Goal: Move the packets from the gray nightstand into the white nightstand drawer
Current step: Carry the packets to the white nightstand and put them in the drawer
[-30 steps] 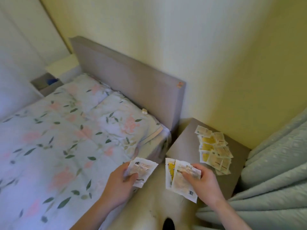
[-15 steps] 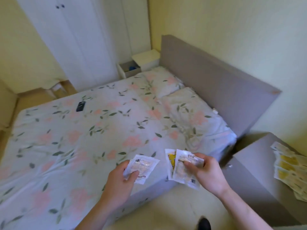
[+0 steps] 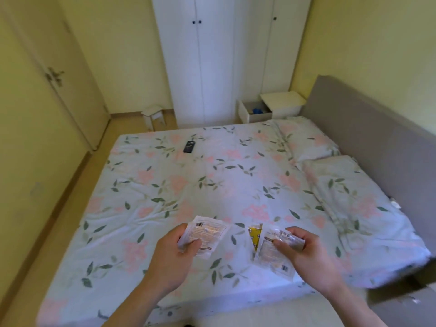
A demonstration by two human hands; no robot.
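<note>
The left hand [image 3: 173, 253] pinches a clear packet [image 3: 204, 233] between thumb and curled fingers; its long axis slants from the hand up and to the right, and its lower left corner is hidden in the grip. The right hand [image 3: 304, 253] grips a small stack [image 3: 271, 250] — a clear packet in front, a yellow one behind with only a wedge showing. The stack's long axis runs roughly up and down, tilted slightly. The print on the packets is too blurred to read. Both hands hover over the near edge of the bed [image 3: 212, 180]. Across the bed stands the white nightstand [image 3: 283, 102], its drawer [image 3: 252, 112] pulled open — something blue lies inside, unclear what. The gray nightstand [image 3: 405, 300] is cut off at the lower right.
</note>
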